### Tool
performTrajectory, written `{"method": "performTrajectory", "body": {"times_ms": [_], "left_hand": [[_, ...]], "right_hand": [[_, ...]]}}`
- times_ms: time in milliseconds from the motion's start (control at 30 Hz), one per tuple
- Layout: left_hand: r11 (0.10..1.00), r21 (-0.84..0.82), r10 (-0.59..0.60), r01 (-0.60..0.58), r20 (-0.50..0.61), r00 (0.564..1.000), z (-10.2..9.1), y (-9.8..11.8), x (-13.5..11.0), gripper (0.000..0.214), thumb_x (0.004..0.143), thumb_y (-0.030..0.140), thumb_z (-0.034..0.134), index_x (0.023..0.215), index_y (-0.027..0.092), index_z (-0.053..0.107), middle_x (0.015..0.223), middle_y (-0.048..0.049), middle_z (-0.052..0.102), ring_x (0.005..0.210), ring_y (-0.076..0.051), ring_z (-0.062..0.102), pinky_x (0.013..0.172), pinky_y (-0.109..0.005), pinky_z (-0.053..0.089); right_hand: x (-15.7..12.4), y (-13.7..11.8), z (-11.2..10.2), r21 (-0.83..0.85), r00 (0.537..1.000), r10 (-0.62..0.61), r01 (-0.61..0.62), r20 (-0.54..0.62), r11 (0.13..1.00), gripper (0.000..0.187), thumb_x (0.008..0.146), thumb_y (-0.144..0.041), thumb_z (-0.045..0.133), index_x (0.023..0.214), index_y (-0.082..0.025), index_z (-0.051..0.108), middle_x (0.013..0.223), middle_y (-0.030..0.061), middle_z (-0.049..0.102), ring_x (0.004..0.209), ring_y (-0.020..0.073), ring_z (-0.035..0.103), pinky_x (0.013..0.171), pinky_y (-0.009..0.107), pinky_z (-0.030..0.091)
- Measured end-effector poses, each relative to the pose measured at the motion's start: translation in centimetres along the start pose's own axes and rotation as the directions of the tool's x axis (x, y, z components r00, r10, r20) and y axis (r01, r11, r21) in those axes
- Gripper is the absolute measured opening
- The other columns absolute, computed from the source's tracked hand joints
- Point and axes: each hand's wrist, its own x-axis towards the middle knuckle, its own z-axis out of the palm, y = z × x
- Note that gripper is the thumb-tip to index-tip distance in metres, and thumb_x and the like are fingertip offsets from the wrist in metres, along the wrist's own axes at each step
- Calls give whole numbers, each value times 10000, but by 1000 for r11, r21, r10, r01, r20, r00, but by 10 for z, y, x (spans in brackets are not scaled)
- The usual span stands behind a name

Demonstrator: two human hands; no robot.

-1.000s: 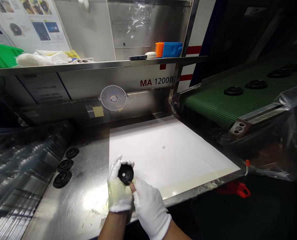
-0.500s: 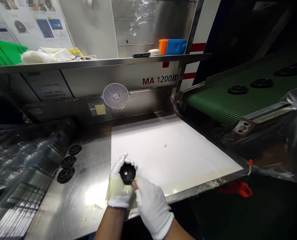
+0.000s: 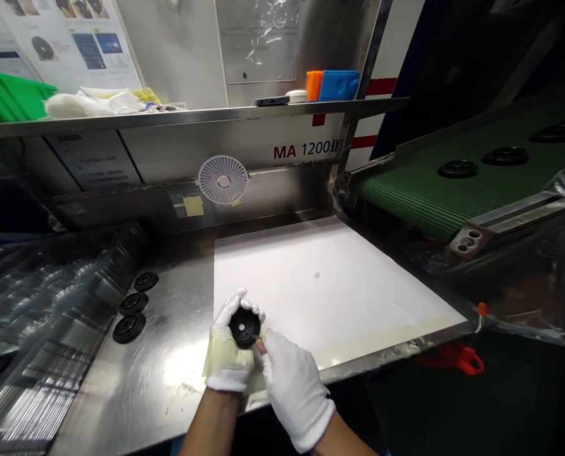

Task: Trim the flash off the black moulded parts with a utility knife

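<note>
My left hand [image 3: 228, 351], in a white glove with yellowish covering on it, is closed round a round black plastic part [image 3: 248, 329] with a small hole in its middle. The part's flat face is turned up toward me, over the near left corner of the white sheet. My right hand [image 3: 292, 379], also in a white glove, is closed in a pinch at the lower right rim of that part. A bare fingertip shows there; whatever it pinches is too small to make out. Several ringed black parts, one of them a near one [image 3: 129, 327], lie on the metal table to the left.
A white sheet [image 3: 282, 272] covers much of the metal table [image 3: 168, 342]. Clear plastic trays [image 3: 49, 304] are stacked at left. To the right, a green conveyor belt [image 3: 415, 196] carries black parts. A small fan [image 3: 223, 180] stands below the shelf [image 3: 206, 115]. Red-handled tool [image 3: 463, 360] hangs at right.
The whole view has shifted slightly. My right hand has moved a little along the rim of the black part; both hands keep nearly the same grip.
</note>
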Motion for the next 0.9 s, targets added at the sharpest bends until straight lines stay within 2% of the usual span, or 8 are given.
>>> {"method": "performTrajectory", "body": {"times_ms": [133, 267, 333, 533, 633, 733, 800, 900], "left_hand": [[997, -28, 69, -70, -34, 997, -2, 0, 0, 176, 752, 163, 631, 926, 161, 658, 737, -3, 582, 727, -116, 579, 764, -291, 529], [989, 23, -147, 146, 27, 989, -6, 6, -2, 319, 727, 169, 563, 1031, 126, 648, 919, -107, 640, 861, -239, 616, 728, -412, 547], [982, 10, -188, 188, 45, 981, -6, 6, -1, 297, 706, 143, 560, 983, 104, 659, 791, -88, 627, 748, -204, 611, 662, -362, 546], [994, -102, -34, 29, -49, 998, -4, -5, 7, 107, 752, 150, 644, 857, 151, 659, 656, 5, 562, 631, -101, 563, 644, -245, 520], [996, -92, -5, -2, -74, 997, -5, -1, 3, 249, 754, 126, 601, 995, 167, 651, 827, -48, 641, 782, -158, 621, 751, -318, 536], [993, -22, -119, 119, -10, 993, -8, 7, -2, 393, 724, 129, 538, 1109, 129, 615, 1000, -141, 644, 909, -272, 621, 735, -418, 541], [986, -10, -164, 164, 18, 986, -8, 9, -4, 369, 709, 132, 532, 1062, 86, 628, 846, -123, 638, 781, -239, 620, 667, -379, 541], [995, -33, -92, 93, 20, 996, -7, 5, -4, 220, 736, 129, 564, 936, 95, 649, 669, -35, 558, 638, -143, 559, 613, -275, 517]], "right_hand": [[-2, -5, 3, -29, 999, -28, 28, 21, 999, 204, 889, -213, 380, 753, -229, 531, 681, -4, 626, 605, 165, 581, 549, 296, 271], [1, 3, -2, -18, 1000, 3, -3, 15, 1000, 195, 893, -213, 381, 807, -233, 555, 698, -3, 637, 635, 175, 596, 566, 297, 283], [3, 9, -3, -14, 999, 36, -36, 15, 999, 183, 875, -181, 391, 865, -228, 568, 737, 9, 650, 678, 184, 611, 592, 294, 301], [0, 3, 5, -10, 999, 21, -21, 28, 1000, 188, 898, -212, 384, 820, -227, 554, 696, 1, 640, 630, 175, 595, 568, 291, 289], [-1, -2, 3, -30, 999, -13, 14, 41, 999, 208, 914, -226, 378, 797, -226, 549, 697, -2, 638, 619, 166, 587, 557, 291, 275], [1, 1, -3, -65, 997, -14, 19, 69, 998, 212, 924, -229, 371, 814, -225, 552, 732, 8, 646, 656, 175, 596, 576, 295, 281], [3, 5, -6, -69, 997, 15, -9, 78, 998, 173, 907, -208, 395, 864, -226, 561, 760, 13, 657, 682, 182, 605, 592, 295, 290], [4, 7, -6, -52, 997, 45, -41, 67, 998, 154, 883, -182, 418, 892, -225, 565, 776, 14, 659, 701, 185, 610, 603, 295, 296]]}}
